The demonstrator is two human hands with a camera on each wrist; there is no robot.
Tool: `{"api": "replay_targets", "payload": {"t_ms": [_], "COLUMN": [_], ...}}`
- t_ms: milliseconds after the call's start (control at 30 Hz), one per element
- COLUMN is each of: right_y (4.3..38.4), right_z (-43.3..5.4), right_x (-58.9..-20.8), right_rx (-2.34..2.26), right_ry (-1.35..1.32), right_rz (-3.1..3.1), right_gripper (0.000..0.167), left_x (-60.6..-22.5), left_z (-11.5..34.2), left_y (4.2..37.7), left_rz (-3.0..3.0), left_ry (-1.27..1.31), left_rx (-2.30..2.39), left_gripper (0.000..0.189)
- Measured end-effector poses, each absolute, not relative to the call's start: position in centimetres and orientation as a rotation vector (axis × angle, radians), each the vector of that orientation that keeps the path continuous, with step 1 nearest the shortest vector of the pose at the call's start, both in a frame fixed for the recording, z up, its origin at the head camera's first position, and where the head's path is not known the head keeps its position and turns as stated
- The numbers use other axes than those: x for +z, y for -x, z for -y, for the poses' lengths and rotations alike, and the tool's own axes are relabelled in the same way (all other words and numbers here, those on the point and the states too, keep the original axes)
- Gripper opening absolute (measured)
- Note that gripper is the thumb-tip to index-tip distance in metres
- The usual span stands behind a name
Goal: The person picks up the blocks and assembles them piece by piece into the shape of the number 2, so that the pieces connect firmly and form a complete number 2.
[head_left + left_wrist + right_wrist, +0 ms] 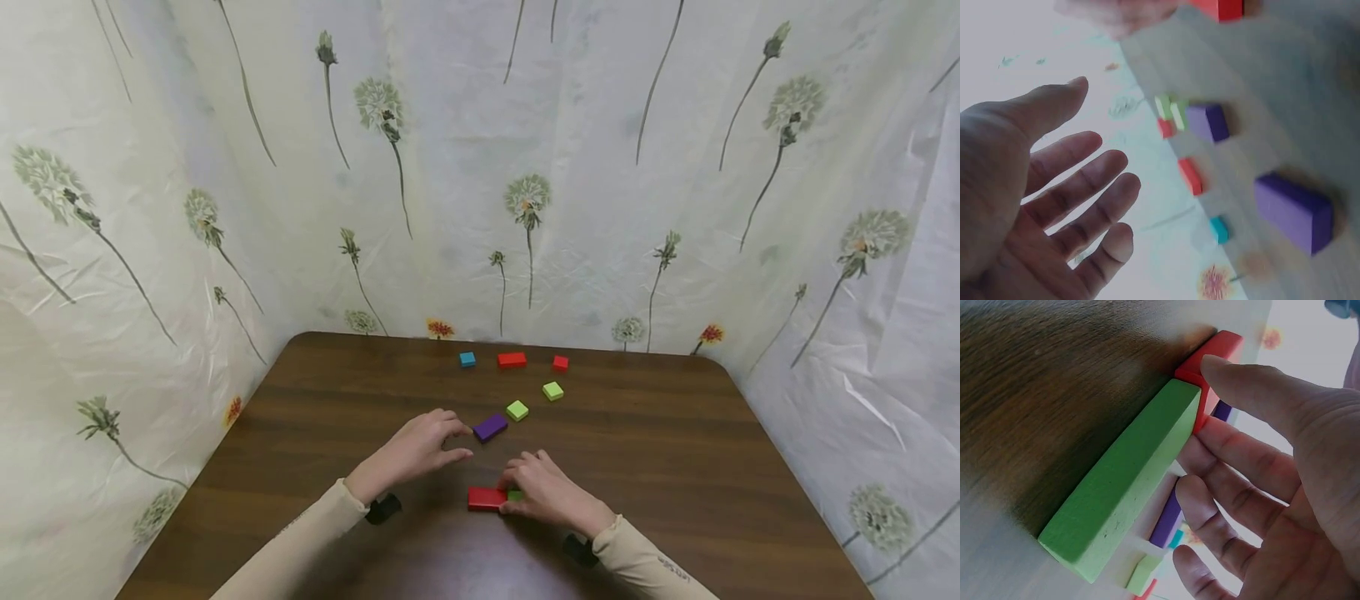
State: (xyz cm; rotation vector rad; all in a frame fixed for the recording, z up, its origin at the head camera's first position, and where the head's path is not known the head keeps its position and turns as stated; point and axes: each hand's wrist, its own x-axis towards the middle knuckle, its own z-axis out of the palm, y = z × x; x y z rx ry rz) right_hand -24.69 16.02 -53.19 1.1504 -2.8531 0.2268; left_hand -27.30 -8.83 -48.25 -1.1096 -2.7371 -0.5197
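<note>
A red block [486, 498] lies near the front of the table, end to end with a green block [1124, 478]. My right hand [551, 492] pinches the red block by its end at the joint, thumb on the near side and forefinger behind; in the head view it covers most of the green block. My left hand [416, 450] is held over the table with fingers loosely bent and nothing in them. Just right of its fingertips lies a purple block [491, 428]. Two purple blocks show in the left wrist view, the nearer one [1294, 212] larger.
Two light green blocks, one [517, 410] nearer and one [552, 391] farther, lie beyond the purple block. Along the back edge sit a blue block [467, 359], a long red block [512, 360] and a small red block [560, 363]. A flowered curtain [457, 275] hangs around the table.
</note>
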Motion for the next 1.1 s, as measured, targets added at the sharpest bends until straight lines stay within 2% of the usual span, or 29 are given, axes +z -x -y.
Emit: {"api": "replay_targets", "payload": {"t_ms": [400,767,1100], "right_y": [24.8,24.7,24.6], "right_z": [-16.2,-16.0,-16.1], "right_x": [-53.2,-53.3,-53.3], "right_rx": [0.241,0.248,0.256], "right_ry": [-1.139,-1.145,-1.146], "right_rz": [2.844,2.834,2.835], "right_gripper": [0.026,0.027,0.025], "left_x": [-47.5,-49.5,-51.8], "left_z": [11.7,13.2,13.9], "left_y": [29.6,30.3,30.9], "left_rz": [2.817,2.955,3.029], "left_ry": [0.849,0.703,0.656], "left_rx": [-0.681,-0.733,-0.756], "left_gripper": [0.029,0.042,0.039]}}
